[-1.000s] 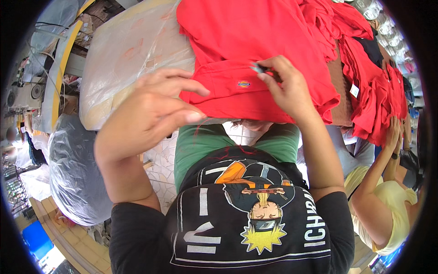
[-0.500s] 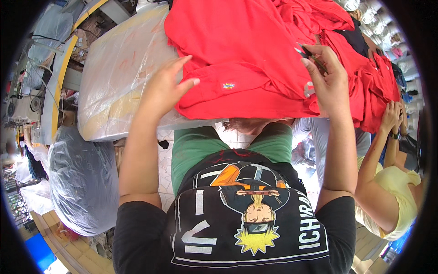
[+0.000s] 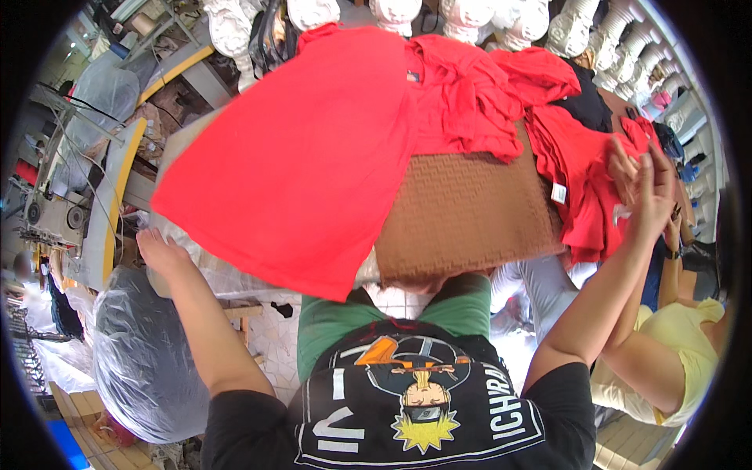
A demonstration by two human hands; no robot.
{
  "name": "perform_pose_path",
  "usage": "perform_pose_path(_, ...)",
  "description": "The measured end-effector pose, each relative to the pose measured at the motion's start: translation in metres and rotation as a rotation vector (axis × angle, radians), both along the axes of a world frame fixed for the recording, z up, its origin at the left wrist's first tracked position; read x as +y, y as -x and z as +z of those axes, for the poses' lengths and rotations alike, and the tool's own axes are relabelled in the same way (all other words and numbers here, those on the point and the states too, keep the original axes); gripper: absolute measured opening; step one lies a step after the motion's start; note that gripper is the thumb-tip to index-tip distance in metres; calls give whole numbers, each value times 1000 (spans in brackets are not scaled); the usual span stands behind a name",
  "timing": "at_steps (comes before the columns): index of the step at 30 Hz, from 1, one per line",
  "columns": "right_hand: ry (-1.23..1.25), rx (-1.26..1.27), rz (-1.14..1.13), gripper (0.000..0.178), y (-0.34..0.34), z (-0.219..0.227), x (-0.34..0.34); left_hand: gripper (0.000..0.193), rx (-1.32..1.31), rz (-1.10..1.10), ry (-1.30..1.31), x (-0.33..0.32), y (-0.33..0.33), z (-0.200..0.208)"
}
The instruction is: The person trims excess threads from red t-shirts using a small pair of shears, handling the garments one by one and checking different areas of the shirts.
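Note:
A red garment is spread across the table, its near hem hanging past the front edge. My left hand is just beyond its left corner, with fingers stretched out and nothing visible in them. My right hand is raised at the far right, over another red garment with a white label. A small pale loop shows beside that hand; what it belongs to, and how the hand holds it, is unclear. Another hand overlaps beside mine, apparently the co-worker's.
A brown textured pad lies on the table. Crumpled red cloth is at the back, before white balusters. A co-worker in yellow stands at right. A plastic-wrapped bundle and a sewing machine are at left.
The red garment has shifted left and been spread out, uncovering the brown pad. My left hand has moved left and off the cloth. My right hand, earlier pinching small dark thread snips, has moved right.

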State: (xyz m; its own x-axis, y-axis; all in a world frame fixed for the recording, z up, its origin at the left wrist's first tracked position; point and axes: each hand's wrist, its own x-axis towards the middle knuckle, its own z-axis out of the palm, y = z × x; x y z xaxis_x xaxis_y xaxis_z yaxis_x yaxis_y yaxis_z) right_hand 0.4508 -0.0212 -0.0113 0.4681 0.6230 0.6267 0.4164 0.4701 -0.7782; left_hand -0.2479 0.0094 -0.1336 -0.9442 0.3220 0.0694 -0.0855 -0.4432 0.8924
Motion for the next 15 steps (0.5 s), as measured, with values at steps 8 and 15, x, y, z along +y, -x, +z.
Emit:
perform_pose_path(8, 352, -412, 266, 13, 128, -80, 103, 42, 1099, -688, 388, -32, -181, -30)
perform_pose_path(15, 1147, -2, 695, 48, 211, -130, 171, 28, 1412, -1040, 541, -34, -200, -37)
